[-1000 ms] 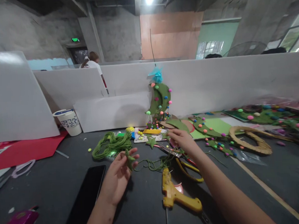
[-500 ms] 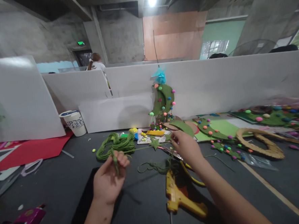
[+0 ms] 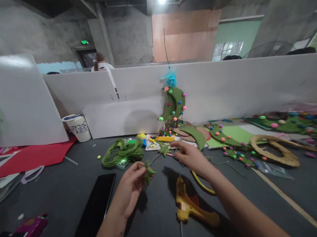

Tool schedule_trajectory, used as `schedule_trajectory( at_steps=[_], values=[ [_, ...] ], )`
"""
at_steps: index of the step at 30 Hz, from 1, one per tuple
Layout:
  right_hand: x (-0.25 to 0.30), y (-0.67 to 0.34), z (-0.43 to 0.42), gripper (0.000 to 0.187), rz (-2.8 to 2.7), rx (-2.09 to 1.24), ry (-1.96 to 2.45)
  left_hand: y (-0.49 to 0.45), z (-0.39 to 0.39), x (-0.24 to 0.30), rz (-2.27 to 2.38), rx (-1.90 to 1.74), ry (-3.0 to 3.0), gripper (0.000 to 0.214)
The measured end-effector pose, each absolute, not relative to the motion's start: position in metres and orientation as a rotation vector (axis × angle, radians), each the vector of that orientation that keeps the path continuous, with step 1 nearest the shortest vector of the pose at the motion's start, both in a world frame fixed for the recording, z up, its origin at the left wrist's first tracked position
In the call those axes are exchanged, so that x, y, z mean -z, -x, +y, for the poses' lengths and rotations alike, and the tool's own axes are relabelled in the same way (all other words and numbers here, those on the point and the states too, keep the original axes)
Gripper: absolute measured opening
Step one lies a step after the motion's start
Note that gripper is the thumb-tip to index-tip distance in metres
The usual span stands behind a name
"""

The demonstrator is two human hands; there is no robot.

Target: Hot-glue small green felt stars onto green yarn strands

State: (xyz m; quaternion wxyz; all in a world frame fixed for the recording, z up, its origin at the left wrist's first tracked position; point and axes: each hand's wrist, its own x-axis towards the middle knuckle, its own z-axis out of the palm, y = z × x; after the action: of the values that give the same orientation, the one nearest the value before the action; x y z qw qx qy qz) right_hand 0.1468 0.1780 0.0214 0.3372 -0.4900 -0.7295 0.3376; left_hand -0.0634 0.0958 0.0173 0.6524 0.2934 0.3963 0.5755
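A green felt star (image 3: 149, 172) is pinched in the fingers of my left hand (image 3: 132, 188), low over the dark table. Green yarn (image 3: 156, 158) runs from it toward a second green felt star (image 3: 164, 150), which hangs just left of my right hand (image 3: 191, 159). My right hand has its fingers curled around the yarn, though the fingertips partly hide the grip. Loose yarn trails away to the right behind that hand. Below it lies a yellow glue gun (image 3: 184, 204), and a bundle of green yarn (image 3: 123, 151) rests beyond my left hand.
A black phone (image 3: 95, 208) lies left of my left forearm. At the back stands a green felt tree (image 3: 176, 101) with coloured pompoms. A straw-coloured ring (image 3: 273, 150) and decorated felt pieces are on the right. A white cup (image 3: 78, 128) and a magenta glue gun (image 3: 30, 235) are on the left.
My left hand has moved right and turned over, bringing its star closer to my right hand. The right hand has shifted slightly left and down; the yarn strands near the glue gun have moved away.
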Motion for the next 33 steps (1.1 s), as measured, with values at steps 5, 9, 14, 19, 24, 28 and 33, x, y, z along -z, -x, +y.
schedule_trajectory(
  at_steps=[5,9,14,19,24,28,33],
  values=[
    [-0.032,-0.11,0.14,0.045,-2.104,-1.324,0.834,0.053,0.091,-0.021,0.939,-1.239,-0.861,0.01],
    [-0.031,-0.116,0.148,0.013,-2.186,-1.089,1.026,0.055,0.091,-0.021,0.966,-1.208,-0.934,0.011],
    [-0.031,-0.129,0.164,0.013,-2.219,-0.711,1.134,0.055,0.092,-0.019,0.981,-1.139,-0.947,0.013],
    [-0.033,-0.134,0.165,0.017,-2.182,-0.345,1.471,0.055,0.093,-0.013,0.998,-1.12,-0.925,0.013],
    [-0.028,-0.133,0.16,0.018,-2.217,-0.217,1.678,0.053,0.093,-0.01,1.019,-1.094,-0.964,0.015],
    [-0.027,-0.119,0.145,0.048,-2.3,-0.874,1.218,0.051,0.092,-0.009,0.967,-1.084,-0.965,0.015],
    [-0.029,-0.114,0.139,0.036,-2.222,-1.207,1.055,0.051,0.093,-0.008,0.97,-1.107,-1.042,0.013]
  ],
)
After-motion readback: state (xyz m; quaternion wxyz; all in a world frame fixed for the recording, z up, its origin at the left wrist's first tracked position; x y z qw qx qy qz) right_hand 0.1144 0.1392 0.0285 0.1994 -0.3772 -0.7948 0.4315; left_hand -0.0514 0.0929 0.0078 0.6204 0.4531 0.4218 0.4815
